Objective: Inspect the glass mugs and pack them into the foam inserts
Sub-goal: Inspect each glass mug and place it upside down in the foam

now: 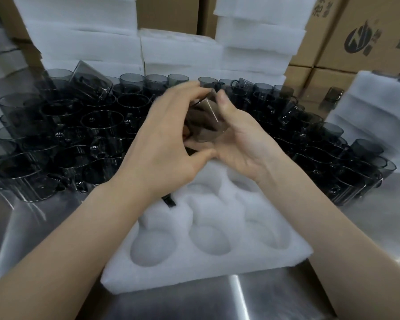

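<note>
1. we hold one smoky glass mug (206, 121) in both hands, up above the far edge of the foam insert (194, 276), not in any pocket
2. left hand (162, 144) grips it: fingers curled over the top, thumb under. right hand (238, 144) grips the other side, palm cradling it, thumb up on the wall
3. we judge this as the inspect step: the mug is tilted and turned toward the camera, not lined up with a pocket
4. progress looks near zero on this insert: the three near pockets are bare foam, and the far row is partly hidden by our hands
5. a dark strip (169, 201) shows under the left wrist at the far-left pocket. it may be a mug handle, we cannot tell
6. left to do: a lot. loose mugs (56, 135) crowd the steel table (240, 301) in an arc round the back and both sides of the insert, some stacked or tipped
7. behind are foam stacks (83, 42), with another pile at right, and cardboard boxes (367, 31)
8. in the way: nothing over the near pockets. the risk is the packed glass just beside the insert, so a wide swing of the elbow or the mug could knock it
</note>
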